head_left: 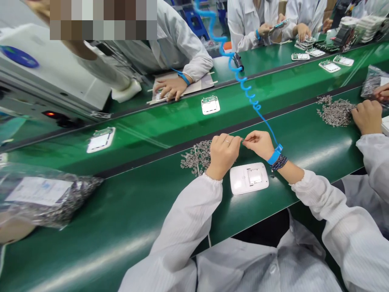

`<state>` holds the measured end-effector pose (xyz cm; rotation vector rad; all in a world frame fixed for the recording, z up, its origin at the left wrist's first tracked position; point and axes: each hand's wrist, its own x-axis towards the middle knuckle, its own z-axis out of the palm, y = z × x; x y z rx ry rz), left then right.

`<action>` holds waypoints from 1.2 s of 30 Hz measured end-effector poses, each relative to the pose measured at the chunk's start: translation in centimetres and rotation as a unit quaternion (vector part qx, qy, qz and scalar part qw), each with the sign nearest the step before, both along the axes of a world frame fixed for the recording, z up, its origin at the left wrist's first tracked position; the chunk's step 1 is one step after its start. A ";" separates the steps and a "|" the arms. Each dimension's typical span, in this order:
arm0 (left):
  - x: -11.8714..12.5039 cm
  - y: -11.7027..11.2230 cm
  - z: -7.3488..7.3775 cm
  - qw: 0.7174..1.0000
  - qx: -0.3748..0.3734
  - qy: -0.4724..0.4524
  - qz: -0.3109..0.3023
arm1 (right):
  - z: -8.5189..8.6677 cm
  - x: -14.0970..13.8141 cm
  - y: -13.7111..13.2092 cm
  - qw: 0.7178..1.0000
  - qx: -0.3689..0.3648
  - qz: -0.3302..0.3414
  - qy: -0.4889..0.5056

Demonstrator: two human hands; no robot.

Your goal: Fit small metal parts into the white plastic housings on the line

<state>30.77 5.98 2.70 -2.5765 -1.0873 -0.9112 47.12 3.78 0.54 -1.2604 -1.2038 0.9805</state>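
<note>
My left hand and my right hand meet above the green belt, their fingertips pinching a tiny metal part. Its exact shape is too small to tell. A white plastic device housing lies face up just below my hands, touching neither. Left of my left hand is a loose pile of small metal parts. A blue antistatic wrist strap circles my right wrist, and its coiled blue cord runs up and away across the belts.
A co-worker's hand rests at a second pile of metal parts on the right. A bulging plastic bag of parts lies at the left. Further white housings and co-workers sit along parallel belts beyond a dark rail.
</note>
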 end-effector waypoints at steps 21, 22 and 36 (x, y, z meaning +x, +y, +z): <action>-0.1 -0.6 5.6 0.825 -0.543 -0.157 -0.010 | 0.0 0.6 -0.8 0.955 0.231 -0.004 -0.186; -0.3 -0.6 5.8 0.829 -0.540 -0.147 -0.009 | 0.3 0.5 -0.9 0.969 0.196 0.008 -0.151; 0.2 -1.5 5.3 0.921 -0.380 -0.014 0.079 | 1.6 -0.2 -1.2 0.993 0.073 0.063 -0.073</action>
